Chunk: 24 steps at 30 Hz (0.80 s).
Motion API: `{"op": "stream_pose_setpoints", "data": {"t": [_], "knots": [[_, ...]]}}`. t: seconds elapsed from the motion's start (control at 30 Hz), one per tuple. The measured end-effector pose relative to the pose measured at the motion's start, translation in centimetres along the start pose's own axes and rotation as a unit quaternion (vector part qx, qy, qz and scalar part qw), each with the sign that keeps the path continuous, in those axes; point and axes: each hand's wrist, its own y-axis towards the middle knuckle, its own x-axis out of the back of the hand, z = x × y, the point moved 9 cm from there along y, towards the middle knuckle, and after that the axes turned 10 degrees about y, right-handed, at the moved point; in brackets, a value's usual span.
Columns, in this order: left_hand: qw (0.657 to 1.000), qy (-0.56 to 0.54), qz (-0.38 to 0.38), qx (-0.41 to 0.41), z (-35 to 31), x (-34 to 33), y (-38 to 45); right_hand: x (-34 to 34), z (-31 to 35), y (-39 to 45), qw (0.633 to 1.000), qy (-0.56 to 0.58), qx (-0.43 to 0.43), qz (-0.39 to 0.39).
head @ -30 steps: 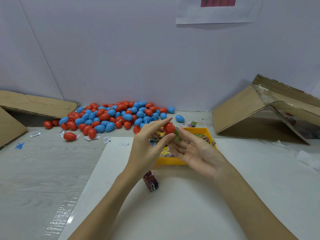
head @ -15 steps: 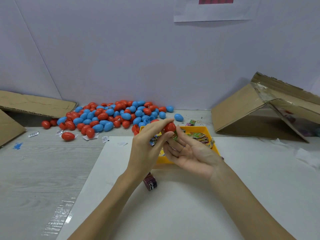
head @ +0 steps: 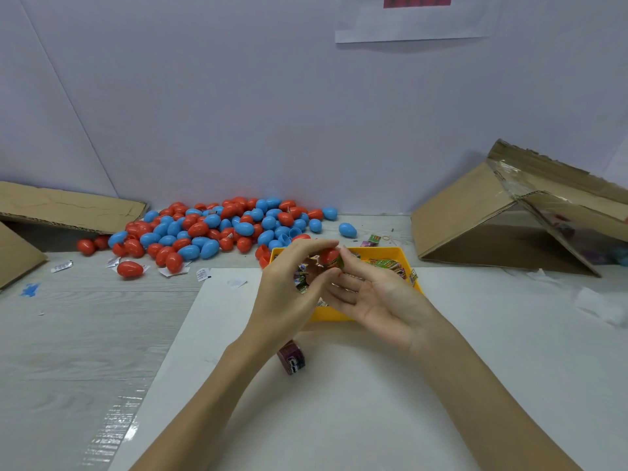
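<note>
My left hand (head: 289, 290) pinches a red plastic egg piece (head: 329, 255) between thumb and fingertips, above the yellow tray (head: 331, 314). My right hand (head: 377, 297) lies palm up beside it, fingers stretched, and its fingertips touch a small green packet (head: 339, 263) at the egg's mouth. The tray holds several small colourful packets (head: 387, 265). How far the packet sits inside the egg is hidden by my fingers.
A heap of red and blue plastic eggs (head: 217, 229) lies at the back left. A small purple box (head: 291, 361) sits on the white sheet (head: 339, 402) under my left wrist. An open cardboard box (head: 509, 212) lies tipped at the right, flat cardboard (head: 68, 209) at the left.
Both hands stay together over the tray; my right fingertips have moved up against the egg with the green packet.
</note>
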Motion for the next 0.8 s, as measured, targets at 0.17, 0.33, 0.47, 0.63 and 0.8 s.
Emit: {"op": "stream_pose_setpoints", "data": {"t": [0.17, 0.33, 0.47, 0.63, 0.8], "knots": [[0.998, 0.044, 0.018, -0.034, -0.6, -0.3, 0.1, 0.7, 1.5, 0.0, 0.960, -0.227, 0.148, -0.075], [0.993, 0.097, 0.027, -0.063, -0.9, -0.5, 0.0, 0.8, 1.7, 0.0, 0.933, -0.296, 0.179, -0.096], [0.993, 0.103, 0.020, -0.063, -1.1, -0.4, -0.1, 0.2, 2.0, -0.2, 0.918, -0.319, 0.222, -0.081], [0.993, 0.101, 0.020, -0.065, -1.1, -0.4, -0.2, 0.0, 2.2, -0.3, 0.906, -0.329, 0.255, -0.071], [0.994, 0.091, -0.005, -0.055, -0.9, 0.3, -0.1, 0.6, 1.9, 0.2, 0.924, -0.310, 0.215, -0.061]]}}
